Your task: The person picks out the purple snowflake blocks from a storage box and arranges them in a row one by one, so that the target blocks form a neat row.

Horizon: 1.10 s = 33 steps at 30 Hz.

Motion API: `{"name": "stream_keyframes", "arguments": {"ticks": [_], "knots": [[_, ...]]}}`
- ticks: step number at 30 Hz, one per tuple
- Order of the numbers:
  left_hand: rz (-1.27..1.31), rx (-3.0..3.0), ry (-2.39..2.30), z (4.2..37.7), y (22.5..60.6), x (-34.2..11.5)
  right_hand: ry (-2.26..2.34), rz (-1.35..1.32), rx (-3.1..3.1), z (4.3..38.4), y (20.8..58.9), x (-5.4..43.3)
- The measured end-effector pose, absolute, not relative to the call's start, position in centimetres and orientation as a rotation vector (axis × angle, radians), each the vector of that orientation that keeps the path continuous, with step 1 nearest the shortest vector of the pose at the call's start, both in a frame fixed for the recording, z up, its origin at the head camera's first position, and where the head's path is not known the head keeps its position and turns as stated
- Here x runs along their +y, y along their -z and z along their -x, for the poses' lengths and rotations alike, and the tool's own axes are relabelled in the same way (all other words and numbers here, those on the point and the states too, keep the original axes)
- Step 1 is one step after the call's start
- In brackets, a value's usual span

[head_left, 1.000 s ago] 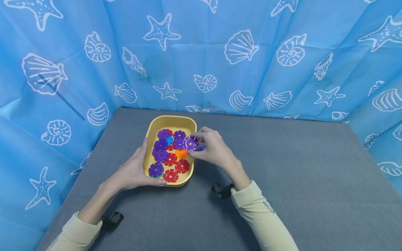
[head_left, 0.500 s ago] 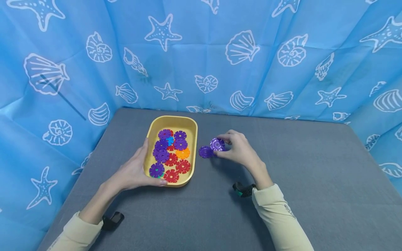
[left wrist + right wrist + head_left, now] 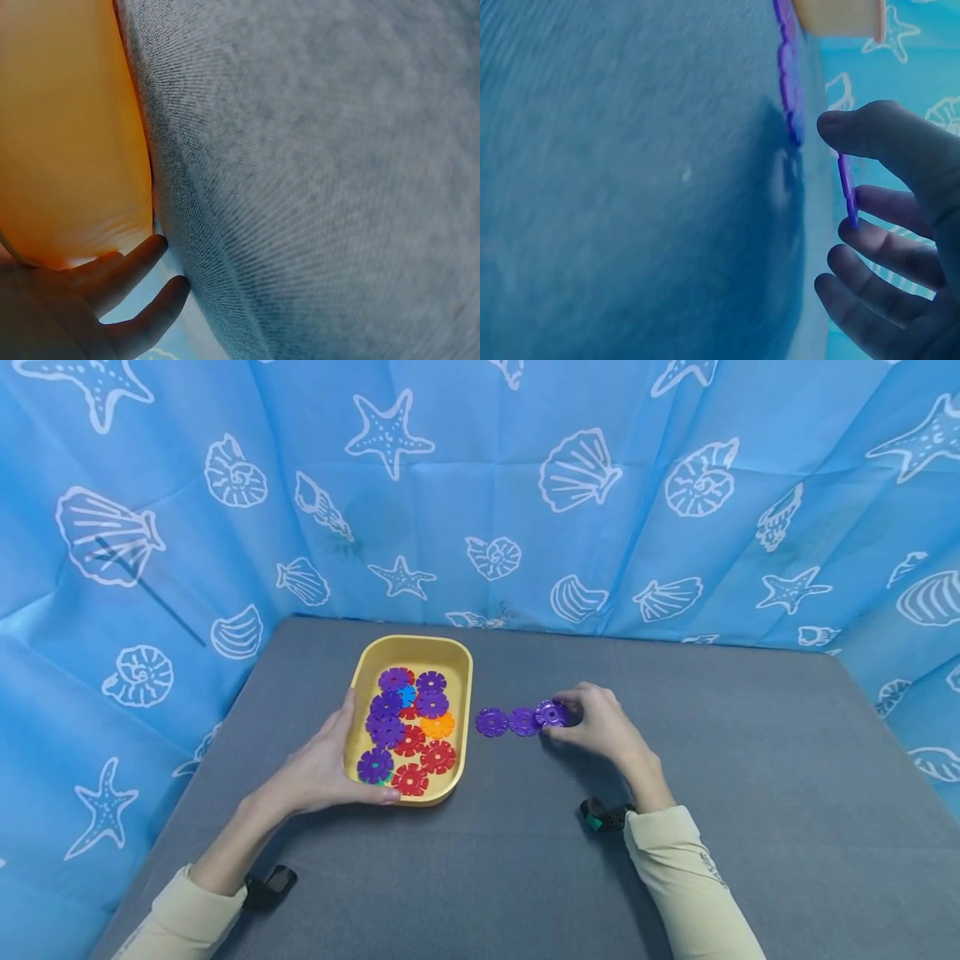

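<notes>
A yellow tray (image 3: 408,647) stands left of the middle of the table, with purple, red, orange and blue notched plastic discs inside. My left hand (image 3: 318,768) grips its near left corner, thumb along the front rim and fingers at the left wall. Right of the tray, two purple notched discs (image 3: 492,722) lie side by side on the cloth. My right hand (image 3: 600,722) pinches a third purple disc (image 3: 551,713) between thumb and fingers, at the right end of that row. In the right wrist view, this held disc (image 3: 847,184) is edge-on and above the cloth.
A grey cloth (image 3: 712,777) covers the table. Behind and to the left hangs a blue curtain (image 3: 450,510) with white shells and starfish. Each wrist bears a black band device (image 3: 604,815).
My right hand has moved right from over the tray with a purple disc, now lowered at the row's right end. A second loose disc has come into plain sight. My left hand stays put.
</notes>
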<state>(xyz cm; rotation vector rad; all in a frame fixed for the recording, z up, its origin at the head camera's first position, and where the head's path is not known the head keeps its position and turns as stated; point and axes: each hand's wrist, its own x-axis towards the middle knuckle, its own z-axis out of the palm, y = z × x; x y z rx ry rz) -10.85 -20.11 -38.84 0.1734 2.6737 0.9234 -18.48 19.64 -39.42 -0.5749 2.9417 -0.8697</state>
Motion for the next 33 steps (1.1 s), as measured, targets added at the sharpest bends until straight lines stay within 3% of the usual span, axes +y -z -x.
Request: {"name": "stream_keyframes", "arguments": {"ticks": [33], "knots": [[-0.176, 2.682, -0.920, 10.82, 38.81, -20.07, 0.752, 0.445, 2.833, 18.60, 39.65, 20.37]]}}
